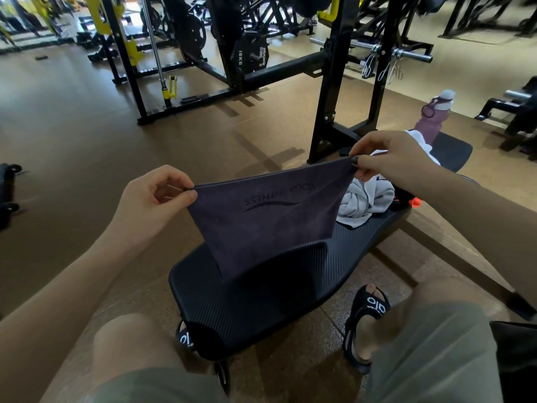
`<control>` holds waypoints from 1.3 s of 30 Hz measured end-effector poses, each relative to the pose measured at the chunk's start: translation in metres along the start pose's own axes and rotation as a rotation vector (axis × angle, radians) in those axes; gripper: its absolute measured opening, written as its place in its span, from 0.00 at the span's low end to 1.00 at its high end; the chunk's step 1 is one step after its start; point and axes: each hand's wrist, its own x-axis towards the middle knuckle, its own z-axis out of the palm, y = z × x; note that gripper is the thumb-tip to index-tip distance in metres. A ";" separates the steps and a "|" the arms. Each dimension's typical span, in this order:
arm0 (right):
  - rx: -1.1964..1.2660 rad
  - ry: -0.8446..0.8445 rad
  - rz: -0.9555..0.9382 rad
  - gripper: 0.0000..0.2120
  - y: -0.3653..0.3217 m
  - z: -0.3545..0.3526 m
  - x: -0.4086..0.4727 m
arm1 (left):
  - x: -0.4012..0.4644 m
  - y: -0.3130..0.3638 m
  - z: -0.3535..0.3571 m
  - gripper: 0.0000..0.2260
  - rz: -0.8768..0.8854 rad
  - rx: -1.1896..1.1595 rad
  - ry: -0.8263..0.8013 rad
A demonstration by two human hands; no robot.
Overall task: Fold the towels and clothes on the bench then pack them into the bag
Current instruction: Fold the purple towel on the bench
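A dark purple towel (261, 219) with a printed logo hangs stretched above the black bench (261, 301). My left hand (151, 202) pinches its left top corner and my right hand (395, 161) pinches its right top corner. The towel's lower tip droops to the bench pad. Behind it a crumpled white-grey garment (363, 202) lies on the bench, with more white cloth (421, 144) farther back, partly hidden by my right hand.
A purple water bottle (433, 117) stands on the bench's far end. A small orange item (416, 202) lies beside the garment. A black rack (328, 112) and weight plates (252, 53) stand beyond. A black wheeled object (7, 193) sits at the left edge.
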 end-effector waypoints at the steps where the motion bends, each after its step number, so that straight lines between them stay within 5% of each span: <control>1: -0.012 -0.004 -0.002 0.06 0.001 0.000 0.000 | 0.000 0.000 0.000 0.06 0.006 0.015 0.003; 18: -0.255 -0.209 0.002 0.09 -0.004 0.020 0.032 | 0.014 -0.024 0.000 0.06 -0.068 0.338 -0.051; 26: -0.270 0.188 -0.231 0.07 -0.022 0.062 0.082 | 0.056 -0.026 -0.017 0.05 -0.085 0.300 0.189; 30: -0.252 0.154 -0.256 0.06 0.023 0.078 0.057 | 0.013 -0.049 -0.004 0.06 -0.011 0.408 -0.007; 39: -0.535 -0.222 -0.142 0.06 0.188 0.149 -0.047 | -0.099 -0.128 0.112 0.05 -0.010 0.525 -0.572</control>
